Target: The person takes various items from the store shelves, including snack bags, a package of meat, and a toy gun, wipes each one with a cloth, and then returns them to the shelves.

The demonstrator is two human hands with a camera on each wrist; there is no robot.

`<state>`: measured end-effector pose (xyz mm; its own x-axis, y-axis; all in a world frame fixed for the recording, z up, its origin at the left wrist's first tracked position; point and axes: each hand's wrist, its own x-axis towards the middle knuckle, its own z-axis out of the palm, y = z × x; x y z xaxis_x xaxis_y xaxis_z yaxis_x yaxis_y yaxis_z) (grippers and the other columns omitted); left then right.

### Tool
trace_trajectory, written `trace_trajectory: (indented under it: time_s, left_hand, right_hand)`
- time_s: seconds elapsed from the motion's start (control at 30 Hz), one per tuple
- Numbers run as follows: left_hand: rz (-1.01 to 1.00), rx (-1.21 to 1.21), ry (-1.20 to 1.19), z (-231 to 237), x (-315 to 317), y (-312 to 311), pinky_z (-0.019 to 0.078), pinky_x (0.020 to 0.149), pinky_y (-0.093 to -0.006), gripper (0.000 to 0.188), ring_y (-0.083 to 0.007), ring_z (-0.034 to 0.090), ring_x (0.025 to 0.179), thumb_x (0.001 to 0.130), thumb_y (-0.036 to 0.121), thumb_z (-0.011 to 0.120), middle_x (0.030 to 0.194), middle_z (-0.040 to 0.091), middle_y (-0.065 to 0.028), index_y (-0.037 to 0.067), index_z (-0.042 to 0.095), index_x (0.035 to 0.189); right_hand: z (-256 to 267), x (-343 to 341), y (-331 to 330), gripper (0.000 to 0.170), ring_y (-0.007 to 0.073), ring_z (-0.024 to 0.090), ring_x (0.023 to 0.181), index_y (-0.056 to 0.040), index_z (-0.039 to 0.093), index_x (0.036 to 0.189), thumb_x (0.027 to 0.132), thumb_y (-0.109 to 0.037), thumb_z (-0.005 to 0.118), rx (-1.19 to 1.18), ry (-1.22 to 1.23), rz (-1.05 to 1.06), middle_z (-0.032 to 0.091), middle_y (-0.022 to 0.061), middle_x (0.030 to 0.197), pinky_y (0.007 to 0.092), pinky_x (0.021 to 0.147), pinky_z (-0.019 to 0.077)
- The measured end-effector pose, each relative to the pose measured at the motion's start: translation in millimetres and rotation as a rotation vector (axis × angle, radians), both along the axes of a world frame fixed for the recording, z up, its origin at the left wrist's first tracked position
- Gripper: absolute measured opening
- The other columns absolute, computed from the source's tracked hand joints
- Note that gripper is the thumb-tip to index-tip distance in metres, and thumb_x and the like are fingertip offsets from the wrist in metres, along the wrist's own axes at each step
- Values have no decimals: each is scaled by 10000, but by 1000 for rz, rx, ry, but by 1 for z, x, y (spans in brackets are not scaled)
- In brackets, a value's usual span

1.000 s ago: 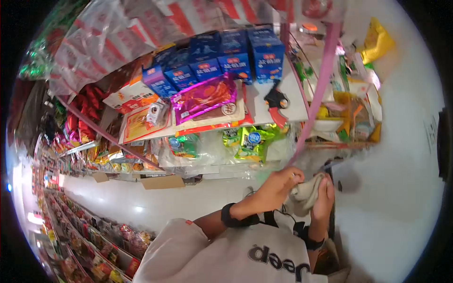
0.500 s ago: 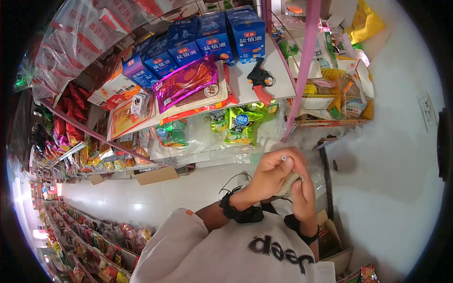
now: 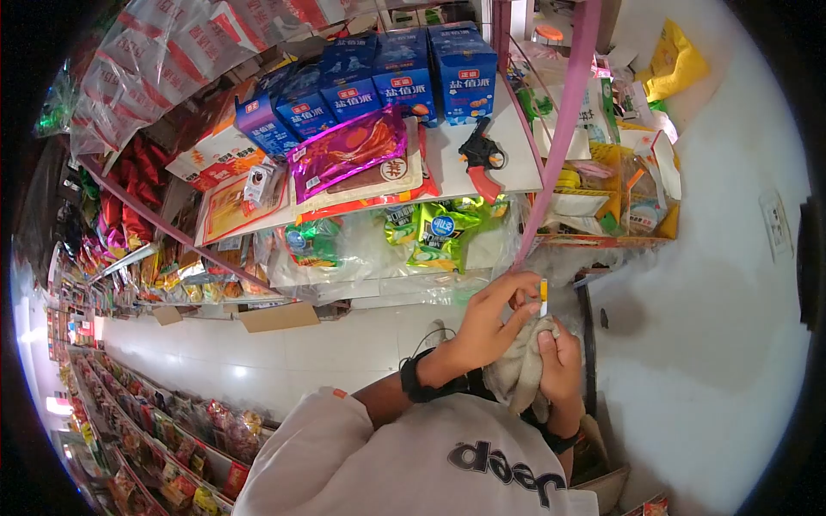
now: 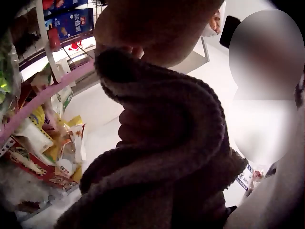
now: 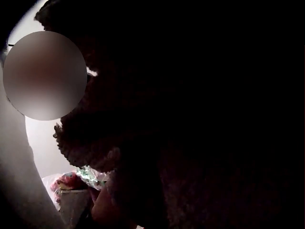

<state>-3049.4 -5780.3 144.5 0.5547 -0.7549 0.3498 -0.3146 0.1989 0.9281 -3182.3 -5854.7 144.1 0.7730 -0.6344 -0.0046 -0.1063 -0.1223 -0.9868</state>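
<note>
In the head view my left hand (image 3: 490, 322) holds a short white stick with an orange-yellow end (image 3: 544, 294), which looks like a cigarette, upright at its fingertips. Just right of it, my right hand (image 3: 559, 365) grips a bunched beige cloth (image 3: 519, 365), thumb on top. The cloth hangs in folds under both hands, in front of the shirt. Close up in the left wrist view, the cloth (image 4: 209, 114) shows thick stitched edges, with a hand (image 4: 152, 28) above it. Dark cloth (image 5: 88, 148) fills much of the right wrist view, hiding most of that hand.
Ahead stands a shelf (image 3: 516, 176) with blue boxes (image 3: 465, 73), a purple packet (image 3: 348, 155) and a black-and-red toy gun (image 3: 480, 159). Green snack bags (image 3: 439, 236) lie on the level below. A pink post (image 3: 564, 129) rises at its right end, near a white wall (image 3: 714, 344).
The hands came together over the cloth, then parted slightly. The stick, earlier showing only a white tip, now stands out with its orange-yellow end up. The cloth hangs lower now.
</note>
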Motion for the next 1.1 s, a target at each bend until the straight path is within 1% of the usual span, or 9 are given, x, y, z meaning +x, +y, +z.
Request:
trace_trajectory:
  time_s: [0.37,0.5,0.57,0.67,0.73,0.8,0.9,1.0,1.1]
  left_hand:
    - [-18,53,-380,-2,15,17,478,741,-337,318,-290,576,870,791,27,617,984,580,-134,35,597,1108]
    - [-14,92,-431,-6,33,34,479,746,-341,337,-295,574,875,768,6,610,990,581,-136,46,595,1103]
    - [112,116,-509,-1,58,55,478,728,-332,331,-279,577,879,752,-12,607,986,582,-139,44,597,1079]
    - [570,262,-369,-3,128,106,469,674,-303,292,-200,611,777,715,-23,634,956,607,-132,29,595,1000]
    - [850,275,-420,6,184,148,476,629,-338,282,-251,590,701,695,-30,649,871,612,-115,25,594,967]
    - [1025,388,-503,9,241,189,475,700,-369,392,-289,580,830,691,19,674,966,590,-154,46,561,1065]
    - [1087,416,-804,6,313,217,445,814,-436,614,-354,511,1014,660,135,731,1095,529,-208,94,474,1216]
    - [955,542,-913,4,355,211,433,836,-472,819,-379,447,1106,635,250,782,1147,476,-220,155,359,1329]
    - [809,754,-844,-5,380,204,450,805,-465,783,-388,525,1002,652,309,755,1054,530,-216,211,383,1333]
  right_hand:
    - [-9,15,5,249,96,479,733,37,546,1010,927,-177,449,255,-110,50,562,39,796,254,671,407]
    - [-12,28,3,250,96,479,769,28,533,1052,927,-169,441,163,-8,112,563,42,840,249,702,404]
    - [-8,38,10,256,102,480,778,26,524,1074,921,-163,445,141,73,139,561,41,846,252,707,406]
    - [2,58,19,251,100,460,764,19,517,1093,904,-137,466,68,27,243,533,32,823,244,700,399]
    - [-3,71,24,253,99,454,762,3,520,1098,871,-107,500,43,23,292,525,26,819,241,704,397]
    - [2,88,32,269,98,453,764,-14,524,1097,835,-79,531,44,8,342,522,23,820,238,712,397]
    - [18,116,51,323,99,477,781,-49,545,1057,738,-28,599,109,23,414,537,27,829,243,724,406]
    - [13,144,77,314,97,479,755,-55,557,1017,715,-17,633,-64,-125,540,538,24,811,245,701,410]
    - [4,161,103,260,105,484,694,-33,542,908,705,-62,701,-38,-70,586,537,44,751,254,657,420]
